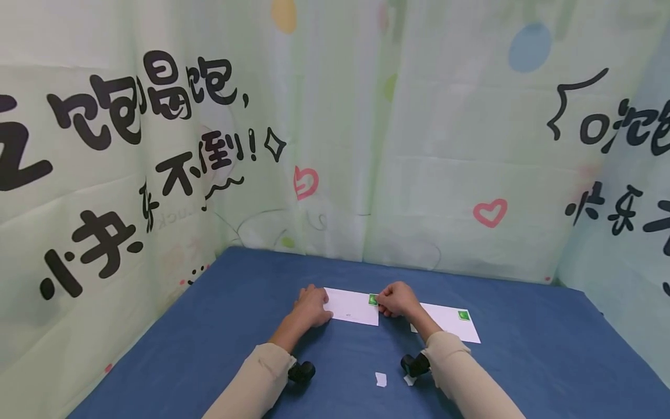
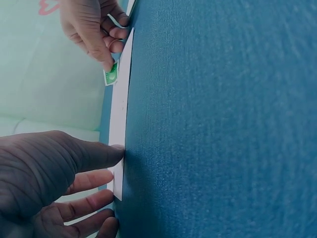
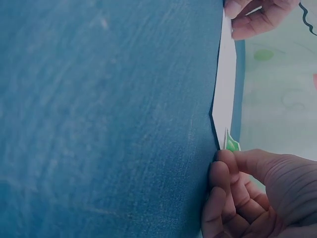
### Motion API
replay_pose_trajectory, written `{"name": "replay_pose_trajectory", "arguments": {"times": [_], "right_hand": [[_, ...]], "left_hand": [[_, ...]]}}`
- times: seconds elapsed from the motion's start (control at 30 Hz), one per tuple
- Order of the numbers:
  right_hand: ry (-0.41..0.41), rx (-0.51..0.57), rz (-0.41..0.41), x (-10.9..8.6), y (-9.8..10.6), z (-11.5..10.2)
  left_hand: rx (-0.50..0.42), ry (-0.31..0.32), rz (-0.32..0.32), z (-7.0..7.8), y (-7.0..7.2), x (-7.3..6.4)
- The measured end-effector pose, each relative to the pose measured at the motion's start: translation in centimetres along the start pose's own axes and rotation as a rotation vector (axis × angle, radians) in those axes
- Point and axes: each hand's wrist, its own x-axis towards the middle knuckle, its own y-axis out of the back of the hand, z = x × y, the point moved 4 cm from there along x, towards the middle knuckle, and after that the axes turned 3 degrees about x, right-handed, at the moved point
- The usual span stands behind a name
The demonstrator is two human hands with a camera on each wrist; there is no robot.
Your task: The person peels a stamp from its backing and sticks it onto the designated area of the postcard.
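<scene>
A white envelope (image 1: 352, 306) lies flat on the blue tabletop. My left hand (image 1: 313, 305) rests at its left end; in the left wrist view the thumb (image 2: 106, 156) presses on the paper and the other fingers extend past it, fairly straight. My right hand (image 1: 399, 299) is at the envelope's upper right corner. Between thumb and index finger it pinches a small green stamp (image 2: 112, 75), which tilts up from the paper in the right wrist view, close over that corner.
A second white envelope (image 1: 450, 321) with a green stamp (image 1: 463, 315) at its upper right lies partly behind my right forearm. Nearer me on the blue cloth (image 1: 544, 349) are small white paper scraps (image 1: 381, 379). Printed curtains (image 1: 335, 134) enclose the table's back and sides.
</scene>
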Motion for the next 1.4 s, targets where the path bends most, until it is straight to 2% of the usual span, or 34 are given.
{"name": "replay_pose_trajectory", "arguments": {"times": [0.6,1.03,1.4], "right_hand": [[0.002,-0.068,0.022,0.03,0.17,-0.13],[0.075,-0.1,0.06,-0.22,-0.08,-0.27],[0.094,-0.238,0.148,-0.18,0.0,-0.84]], "left_hand": [[-0.033,-0.012,0.013,0.22,0.34,-0.18],[-0.019,-0.004,0.006,0.05,0.14,-0.07],[-0.023,-0.001,0.008,0.06,0.05,-0.11]]}}
